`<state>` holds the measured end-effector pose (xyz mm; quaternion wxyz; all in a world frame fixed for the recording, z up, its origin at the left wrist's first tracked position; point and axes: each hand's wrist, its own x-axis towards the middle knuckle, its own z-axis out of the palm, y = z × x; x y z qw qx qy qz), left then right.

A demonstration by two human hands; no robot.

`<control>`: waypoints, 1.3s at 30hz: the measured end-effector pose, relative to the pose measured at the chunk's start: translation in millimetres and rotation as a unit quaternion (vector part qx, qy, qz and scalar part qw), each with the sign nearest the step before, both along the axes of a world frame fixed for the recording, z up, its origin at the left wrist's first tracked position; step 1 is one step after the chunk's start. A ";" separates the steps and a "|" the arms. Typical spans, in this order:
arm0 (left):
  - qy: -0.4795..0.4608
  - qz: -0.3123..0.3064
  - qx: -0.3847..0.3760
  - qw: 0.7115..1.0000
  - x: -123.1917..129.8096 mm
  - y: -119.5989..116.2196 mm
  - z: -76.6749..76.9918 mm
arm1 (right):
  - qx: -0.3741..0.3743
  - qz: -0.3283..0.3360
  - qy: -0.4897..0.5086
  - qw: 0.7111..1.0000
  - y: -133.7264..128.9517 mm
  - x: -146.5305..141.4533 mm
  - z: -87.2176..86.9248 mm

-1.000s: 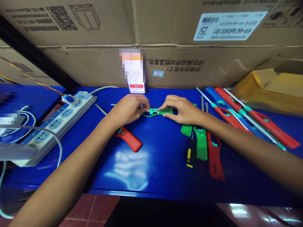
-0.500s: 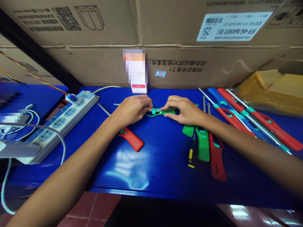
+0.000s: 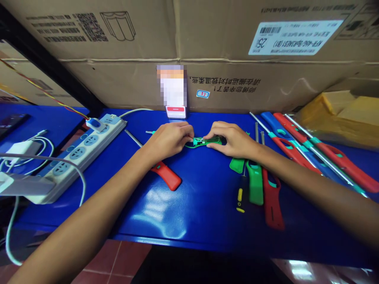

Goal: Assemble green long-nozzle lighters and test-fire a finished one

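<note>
On the blue bench (image 3: 207, 232), left hand (image 3: 168, 139) and right hand (image 3: 232, 139) pinch a green lighter casing (image 3: 205, 141).

A power strip (image 3: 79, 154), a screwdriver (image 3: 240, 195) and red lighter casings (image 3: 271, 201) lie on the blue bench (image 3: 207, 232).

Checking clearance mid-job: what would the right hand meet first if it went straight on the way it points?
The right hand would meet the green lighter first; its fingertips look already on it. Just beyond that lies the left hand.
</note>
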<state>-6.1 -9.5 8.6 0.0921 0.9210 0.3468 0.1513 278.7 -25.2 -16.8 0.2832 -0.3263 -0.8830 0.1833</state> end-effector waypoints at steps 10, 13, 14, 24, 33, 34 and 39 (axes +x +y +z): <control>0.004 0.012 0.014 1.000 2.7 -2.8 -2.0 | -0.005 -0.005 0.000 1.000 -0.1 0.3 -1.3; 0.017 0.002 0.002 1.000 1.1 0.8 1.5 | -0.010 -0.007 0.001 1.000 -0.3 -0.2 -0.6; 0.023 -0.004 -0.006 1.000 0.2 2.2 3.3 | -0.011 -0.008 0.004 1.000 -0.4 -0.3 -0.4; 0.013 -0.038 -0.021 0.999 -6.2 2.6 10.3 | -0.038 -0.017 0.025 0.999 -0.9 -0.9 -2.2; 0.016 -0.020 -0.013 1.000 -5.7 2.1 7.4 | -0.048 -0.013 -0.026 0.998 -4.7 -2.7 -0.3; 0.013 -0.018 -0.011 1.000 -5.3 2.0 6.9 | -0.053 -0.014 -0.031 0.998 -4.7 -3.0 -0.2; 0.005 -0.015 -0.021 1.000 -2.8 2.0 3.7 | -0.078 -0.015 -0.051 0.996 -3.5 -3.8 4.2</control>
